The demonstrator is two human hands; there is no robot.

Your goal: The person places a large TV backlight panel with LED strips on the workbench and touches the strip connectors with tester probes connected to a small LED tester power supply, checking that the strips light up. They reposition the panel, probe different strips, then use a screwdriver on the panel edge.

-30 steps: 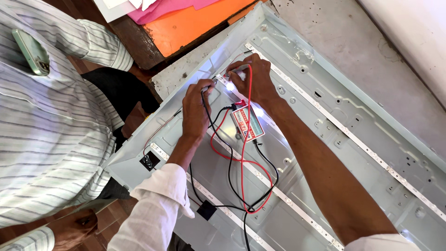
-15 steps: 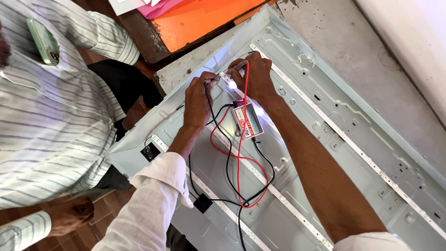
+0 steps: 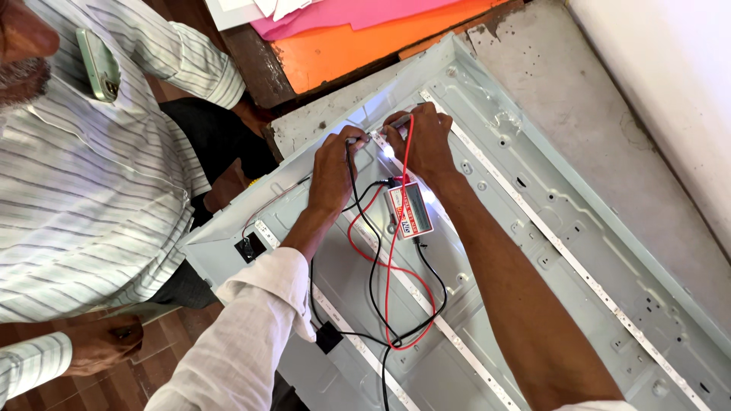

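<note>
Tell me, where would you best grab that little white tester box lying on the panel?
Probably by the tester box's two long sides, coming from above. It lies flat on the metal panel, and red and black wires leave its short ends, so the long sides look freest.

Looped red and black leads (image 3: 381, 266) and the small tester (image 3: 410, 209) block the mid-panel; right side lies open

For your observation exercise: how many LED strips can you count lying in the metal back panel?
3. One runs along the right side, one down the middle under the hands, one on the left, partly behind the sleeve. Others may be hidden.
</note>
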